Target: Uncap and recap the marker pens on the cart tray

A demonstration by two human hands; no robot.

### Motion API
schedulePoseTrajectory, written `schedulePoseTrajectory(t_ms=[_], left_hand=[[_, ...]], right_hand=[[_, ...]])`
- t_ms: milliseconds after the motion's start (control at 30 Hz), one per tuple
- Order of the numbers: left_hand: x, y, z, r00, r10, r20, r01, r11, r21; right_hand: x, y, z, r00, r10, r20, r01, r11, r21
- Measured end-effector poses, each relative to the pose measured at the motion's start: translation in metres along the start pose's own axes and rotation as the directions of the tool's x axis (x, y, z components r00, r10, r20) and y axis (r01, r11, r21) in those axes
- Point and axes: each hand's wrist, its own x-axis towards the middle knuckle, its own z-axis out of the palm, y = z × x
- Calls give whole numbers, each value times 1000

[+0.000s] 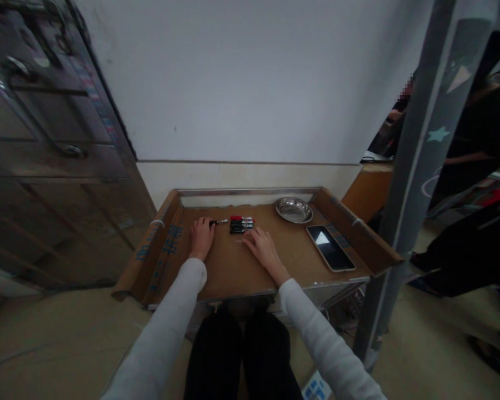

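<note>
A cardboard-lined tabletop (233,266) lies in front of me. My left hand (201,238) rests on its left part, with fingers curled round the rear end of a black marker pen (220,221) whose silvery end points right. Several marker pens (241,226) lie side by side in the middle, a red one (237,218) at the back and black ones nearer me. Just in front of this row is my right hand (264,250), thumb and fingers apart, fingertips close to the nearest pen. Whether they touch it I cannot tell.
A round steel dish (294,210) stands at the back right, with a smartphone (330,248) in front of it. Raised cardboard flaps (358,228) edge both sides. A grey post (416,166) rises on the right, a metal door (45,139) is left, and a person in dark clothes (475,150) is beyond the post.
</note>
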Motion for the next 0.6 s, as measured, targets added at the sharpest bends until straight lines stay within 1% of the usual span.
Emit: schedulePoseTrajectory(t_ms=[100,167,233,300,367,433,500,533,567,600], left_hand=[[-12,-3,-4,1000,-22,-20,23,999,29],[-23,-6,-6,998,-41,-37,41,999,-6],[-34,-7,-8,998,-41,-52,37,997,-74],[-43,-8,-10,998,-23,-59,12,984,-175],[-50,-6,-13,997,3,-71,-24,953,-302],[-54,-2,-15,996,31,-84,-64,904,-422],[-56,5,-17,995,69,-71,-96,854,-511],[-56,10,-17,994,93,-55,-108,828,-550],[-55,16,-17,993,113,-43,-117,804,-582],[-54,23,-16,990,137,-39,-132,779,-613]], right_hand=[[1,0,2,1000,-1,4,1,1000,7],[3,1,4,1000,-16,21,16,1000,-8],[8,1,7,999,-30,42,31,999,-29],[14,2,10,999,-24,49,26,999,-47],[19,4,12,1000,-2,18,2,1000,-26],[21,6,12,997,47,-60,-43,997,71],[20,7,11,979,137,-148,-94,959,266],[18,6,10,967,195,-166,-117,913,392],[16,5,10,955,252,-158,-136,842,522],[13,3,10,946,300,-123,-154,748,645]])
